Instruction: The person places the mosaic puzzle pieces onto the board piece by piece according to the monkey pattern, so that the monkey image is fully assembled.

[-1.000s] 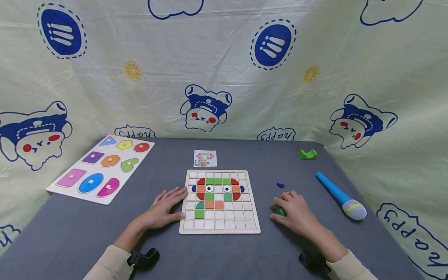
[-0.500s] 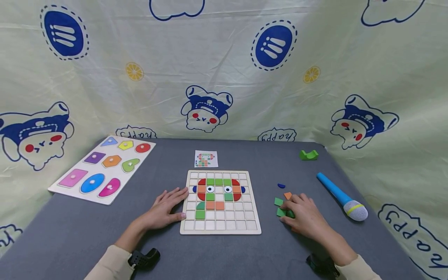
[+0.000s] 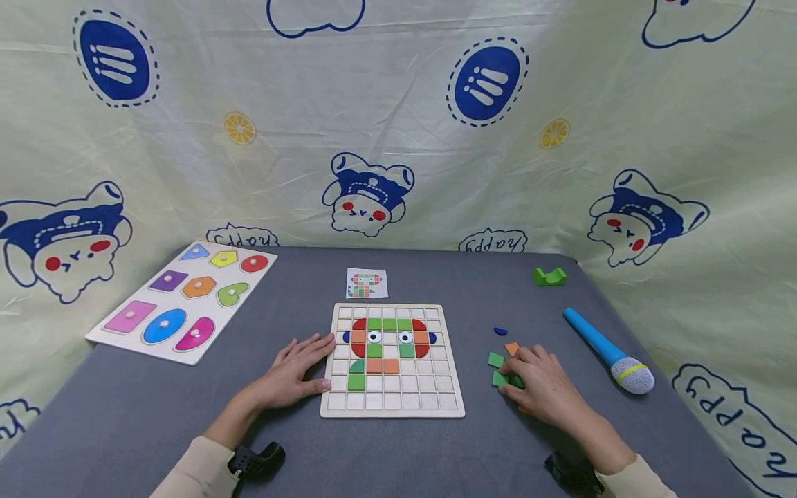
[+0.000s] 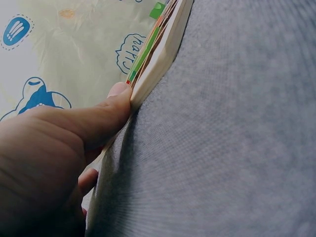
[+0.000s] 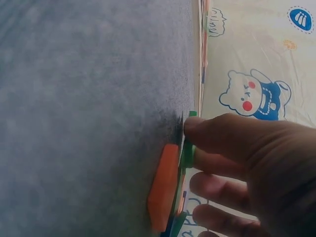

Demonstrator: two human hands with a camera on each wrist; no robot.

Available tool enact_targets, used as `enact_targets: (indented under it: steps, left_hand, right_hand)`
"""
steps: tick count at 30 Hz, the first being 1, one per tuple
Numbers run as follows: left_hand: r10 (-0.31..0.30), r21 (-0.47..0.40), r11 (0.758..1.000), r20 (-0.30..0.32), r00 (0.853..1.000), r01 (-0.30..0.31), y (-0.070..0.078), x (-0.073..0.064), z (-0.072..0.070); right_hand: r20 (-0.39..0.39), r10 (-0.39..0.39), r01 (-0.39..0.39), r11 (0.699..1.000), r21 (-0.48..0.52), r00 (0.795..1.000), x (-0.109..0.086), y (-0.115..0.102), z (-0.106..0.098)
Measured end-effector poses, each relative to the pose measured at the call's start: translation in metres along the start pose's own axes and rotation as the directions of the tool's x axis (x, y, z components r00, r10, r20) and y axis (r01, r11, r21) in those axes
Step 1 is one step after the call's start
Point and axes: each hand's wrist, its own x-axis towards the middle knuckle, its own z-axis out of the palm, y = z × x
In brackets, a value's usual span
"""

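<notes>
In the head view my left hand [image 3: 297, 370] rests along the left edge of a wooden grid board [image 3: 428, 401], its fingers spread. The left wrist view has the thumb on the board's edge. Red, green, orange and blue pieces with two eye tiles form a picture on the board. To the board's right, my right hand [image 3: 540, 384] pinches a dark green piece [image 3: 515, 380] with thumb and fingers, low at the table; its shape is partly hidden. Green squares [image 3: 495, 360] and an orange piece [image 3: 512, 348] lie around it. Another orange piece [image 5: 164, 190] shows beside the fingers in the right wrist view.
A small picture card [image 3: 367, 283] lies behind the board. Far left is a shape puzzle board [image 3: 180, 304]. On the right are a blue toy microphone [image 3: 607, 351] and a green curved block [image 3: 549, 277]. A small dark blue piece [image 3: 500, 331] lies beyond the right hand.
Over the first half second my right hand shifted right with the dark green piece, uncovering green squares and an orange piece. Since then it has stayed nearly still. My left hand keeps its place.
</notes>
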Motion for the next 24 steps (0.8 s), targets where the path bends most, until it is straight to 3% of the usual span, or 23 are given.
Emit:
enact_targets:
  steps: [6, 14, 24]
  left_hand:
    - [-0.003, -0.003, 1.000, 0.004, 1.000, 0.003, 0.000, 0.000, 0.000]
    - [0.000, -0.004, 1.000, 0.004, 1.000, 0.000, -0.001, 0.000, 0.000]
    - [0.007, -0.010, 1.000, 0.006, 1.000, -0.007, -0.002, 0.000, 0.000]
  right_hand:
    - [-0.032, -0.040, 0.040, 0.999, 0.001, 0.999, 0.003, -0.013, -0.002]
    - [-0.046, -0.125, 0.127, 0.992, 0.029, 0.991, 0.016, -0.045, -0.001]
    - [-0.092, -0.299, 0.304, 0.952, 0.038, 0.950, 0.038, -0.092, 0.008]
